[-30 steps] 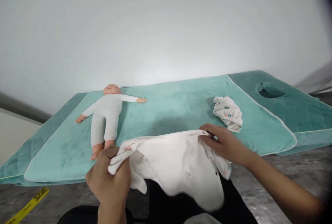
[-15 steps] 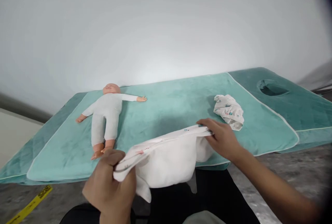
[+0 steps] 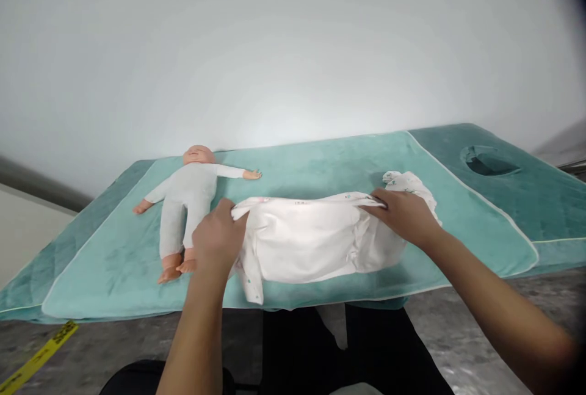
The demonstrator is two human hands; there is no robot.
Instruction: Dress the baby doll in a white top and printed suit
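Observation:
A white baby garment [image 3: 306, 239] lies spread on the light teal mat [image 3: 114, 260]. My left hand [image 3: 218, 237] grips its left end with closed fingers, close to the feet of a baby doll [image 3: 185, 199] in a pale grey suit. My right hand [image 3: 403, 215] pinches the garment's right end, its fingers closed on the cloth. Just behind that hand sits a crumpled white printed cloth [image 3: 412, 184], partly hidden by the hand.
The mat covers a darker teal padded table [image 3: 540, 199] with a face hole [image 3: 488, 160] at the far right. A plain white wall stands behind. A grey floor with a yellow tape strip [image 3: 39, 358] lies below the near edge.
Both hands moved forward and apart, carrying the white garment from in front of my body onto the mat and stretching it out flat.

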